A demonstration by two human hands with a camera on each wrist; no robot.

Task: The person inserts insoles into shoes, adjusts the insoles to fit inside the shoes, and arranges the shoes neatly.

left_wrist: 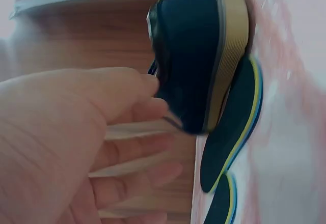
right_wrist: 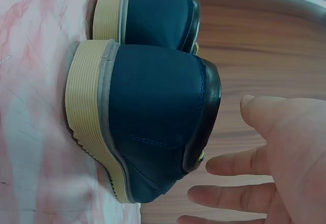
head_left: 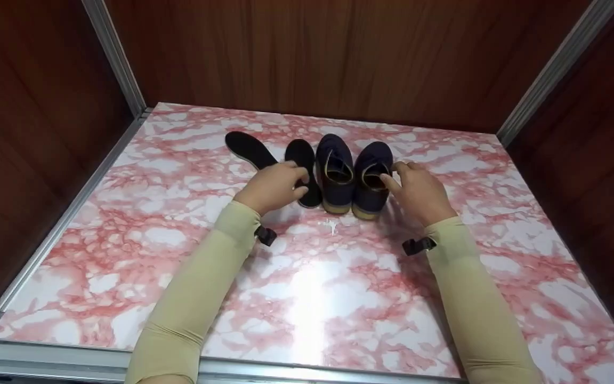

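Pink-marbled table (head_left: 360, 277): near the frame's centre, navy shoes (head_left: 339, 192) stand beside insoles (head_left: 300, 152); relaxed left hand (head_left: 272, 186) and right hand (head_left: 420, 193) hold nothing. Shoes seem light, soft-topped, stiff-soled: best pinched at heel collars (right_wrist: 211, 91).

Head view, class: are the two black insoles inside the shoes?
No, both black insoles lie on the marbled tabletop, left of the shoes.
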